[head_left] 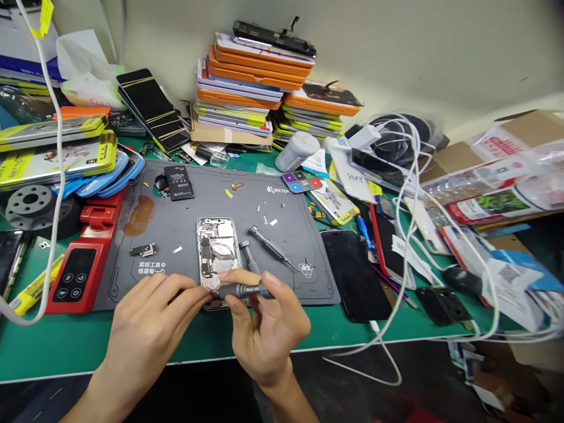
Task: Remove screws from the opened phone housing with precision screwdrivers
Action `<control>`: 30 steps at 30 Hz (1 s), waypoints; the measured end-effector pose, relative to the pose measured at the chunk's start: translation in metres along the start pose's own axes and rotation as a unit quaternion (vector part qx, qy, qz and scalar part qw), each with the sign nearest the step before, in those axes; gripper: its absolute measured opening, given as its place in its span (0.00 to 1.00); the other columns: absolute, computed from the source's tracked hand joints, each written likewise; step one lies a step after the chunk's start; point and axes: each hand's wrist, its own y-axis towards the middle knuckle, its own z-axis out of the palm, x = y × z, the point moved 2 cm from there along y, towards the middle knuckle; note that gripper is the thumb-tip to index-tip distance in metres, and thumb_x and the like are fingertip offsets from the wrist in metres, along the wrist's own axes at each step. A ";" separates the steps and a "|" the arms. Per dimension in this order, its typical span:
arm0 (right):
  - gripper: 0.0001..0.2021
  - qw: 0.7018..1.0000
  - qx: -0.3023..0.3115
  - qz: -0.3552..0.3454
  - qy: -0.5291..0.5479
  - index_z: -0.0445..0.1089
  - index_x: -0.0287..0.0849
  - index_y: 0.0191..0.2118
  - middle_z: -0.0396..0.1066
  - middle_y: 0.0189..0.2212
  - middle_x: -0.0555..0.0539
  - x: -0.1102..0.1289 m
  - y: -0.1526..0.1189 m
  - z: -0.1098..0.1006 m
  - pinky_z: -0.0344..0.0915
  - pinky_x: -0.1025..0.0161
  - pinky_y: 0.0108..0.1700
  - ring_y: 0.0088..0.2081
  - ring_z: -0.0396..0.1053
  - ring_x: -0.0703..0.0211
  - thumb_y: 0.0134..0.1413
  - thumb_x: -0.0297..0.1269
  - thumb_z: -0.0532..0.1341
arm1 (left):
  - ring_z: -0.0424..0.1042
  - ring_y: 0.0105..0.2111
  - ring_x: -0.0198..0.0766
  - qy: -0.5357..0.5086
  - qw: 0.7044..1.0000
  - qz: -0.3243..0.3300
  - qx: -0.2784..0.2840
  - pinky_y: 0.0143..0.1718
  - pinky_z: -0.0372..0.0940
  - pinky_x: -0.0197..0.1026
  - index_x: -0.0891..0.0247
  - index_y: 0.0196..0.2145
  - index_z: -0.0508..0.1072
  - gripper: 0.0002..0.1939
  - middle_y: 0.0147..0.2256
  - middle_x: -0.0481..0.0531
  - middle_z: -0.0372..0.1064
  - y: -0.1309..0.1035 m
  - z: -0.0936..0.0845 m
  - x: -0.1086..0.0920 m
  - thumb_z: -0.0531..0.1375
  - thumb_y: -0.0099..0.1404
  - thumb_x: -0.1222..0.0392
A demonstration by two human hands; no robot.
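Note:
An opened phone lies on the grey work mat, its inner parts exposed. In my right hand is a grey screwdriver, held level with its end by the phone's lower part. My left hand reaches in from the left, fingers pinched together at the phone's lower left edge; a small pale piece shows by the fingertips, but what they grip cannot be made out. Two more screwdrivers are right of the phone: a long one and a shorter one, partly behind my right hand.
A phone battery, a camera module and tiny parts lie on the mat. A red device borders it on the left, a dark phone on the right. White cables loop across the right side. Stacked boxes stand behind.

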 end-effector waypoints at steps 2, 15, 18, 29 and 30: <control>0.34 1.000 -0.026 0.009 -0.002 0.52 0.50 0.75 0.77 0.50 0.43 0.000 0.002 -0.001 0.87 0.56 0.45 0.46 0.82 0.59 0.71 0.21 0.61 | 0.74 0.37 0.39 0.015 1.000 0.004 0.005 0.42 0.64 0.45 0.61 0.47 0.77 0.05 0.41 0.49 0.79 0.001 0.002 0.000 0.60 0.81 0.64; 0.32 0.990 -0.111 0.085 0.032 0.56 0.50 0.73 0.78 0.45 0.46 0.002 0.001 -0.006 0.83 0.61 0.37 0.39 0.79 0.60 0.69 0.20 0.59 | 0.74 0.33 0.39 0.142 0.989 0.004 0.036 0.35 0.62 0.46 0.62 0.42 0.76 0.11 0.37 0.49 0.76 0.004 0.004 -0.022 0.55 0.81 0.68; 0.32 0.987 -0.129 0.085 0.043 0.58 0.48 0.72 0.78 0.43 0.45 0.004 0.003 -0.006 0.82 0.62 0.36 0.38 0.78 0.60 0.68 0.18 0.58 | 0.73 0.32 0.37 0.119 0.992 -0.011 0.042 0.35 0.64 0.44 0.62 0.40 0.74 0.11 0.35 0.48 0.73 0.007 0.006 -0.019 0.54 0.82 0.66; 0.33 0.986 -0.121 0.089 0.074 0.59 0.50 0.72 0.79 0.44 0.47 0.004 0.004 -0.009 0.81 0.66 0.36 0.38 0.79 0.63 0.67 0.17 0.59 | 0.80 0.40 0.40 0.164 0.984 -0.063 0.021 0.43 0.70 0.41 0.61 0.45 0.77 0.11 0.40 0.51 0.79 0.007 -0.020 0.027 0.55 0.83 0.60; 0.33 0.986 -0.120 0.091 0.075 0.59 0.50 0.72 0.79 0.44 0.47 0.004 0.004 -0.009 0.81 0.65 0.36 0.38 0.79 0.63 0.67 0.17 0.59 | 0.80 0.41 0.40 0.158 0.985 -0.061 0.030 0.44 0.70 0.41 0.61 0.45 0.78 0.13 0.41 0.51 0.79 0.006 -0.021 0.028 0.54 0.84 0.59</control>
